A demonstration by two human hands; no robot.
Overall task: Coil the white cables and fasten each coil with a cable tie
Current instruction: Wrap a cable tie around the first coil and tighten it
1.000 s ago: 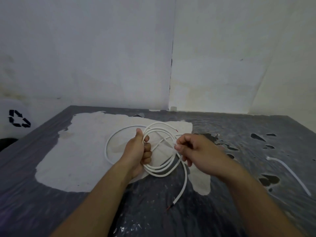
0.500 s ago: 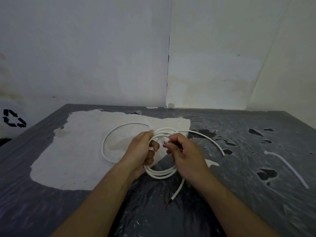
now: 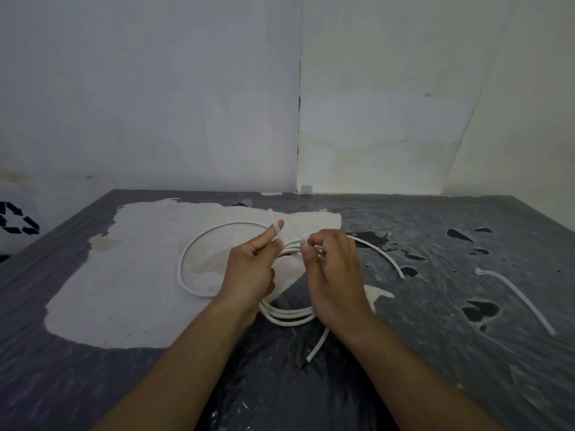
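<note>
Both forearms come in from the lower edge and meet over the middle of the table (image 3: pixel 466 353). The left hand (image 3: pixel 252 269) has its back to the camera, fingers curled, and pinches the thin translucent cable tie (image 3: pixel 275 227), whose tail slants up toward 11 o'clock past the fingertips. The right hand (image 3: pixel 333 272), just beside it at 3 o'clock, also curls its fingers and pinches the tie's other end at its fingertips; whether the tie is already threaded cannot be told.

The white cable coil (image 3: pixel 286 315) lies under and between the two hands, its stacked turns showing at 6 o'clock of them. One wide loop bulges out toward 9 o'clock over the pale patch (image 3: pixel 124 275) of the tabletop, one end arcs away toward 3 o'clock, and another end with bared wire points toward 6 o'clock.

A second cable tie (image 3: pixel 516 297) lies well apart at 3 o'clock. The wall (image 3: pixel 186 104) closes the table's far edge at 12 o'clock; a white bin (image 3: pixel 15 222) with a recycling mark stands beyond the left edge.
</note>
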